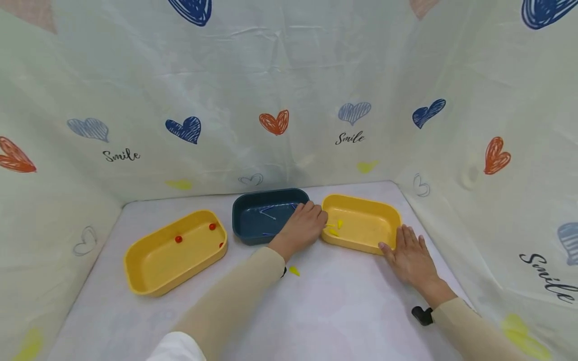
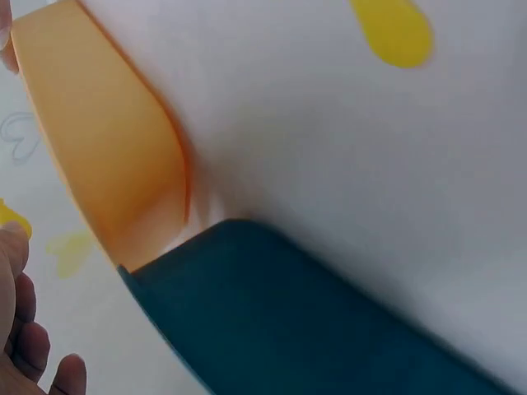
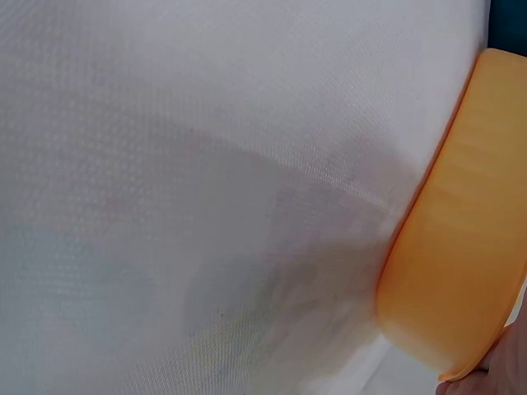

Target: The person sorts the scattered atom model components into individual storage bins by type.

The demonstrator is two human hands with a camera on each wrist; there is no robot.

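Observation:
My left hand (image 1: pixel 303 225) is over the gap between the dark blue tray (image 1: pixel 239 235) and the right yellow tray (image 1: pixel 361 245). Its thumb and fingers pinch a small yellow piece (image 2: pixel 15 220), mostly hidden by the hand in the head view. Small yellow pieces (image 1: pixel 340 223) lie in the left end of that yellow tray. With fingers extended, my right hand (image 1: pixel 412 258) touches the tray's right end, its thumb at the near corner. Thin blue sticks (image 1: pixel 267 214) lie in the dark blue tray, partly behind my left hand.
Another yellow tray (image 1: pixel 149 290) stands at the left, with small red balls (image 1: pixel 178 239) inside. A yellow drop-shaped piece (image 1: pixel 294 271) lies on the white table (image 1: pixel 343 311) near my left wrist. Heart-printed cloth (image 1: pixel 307 160) hangs behind and along both sides.

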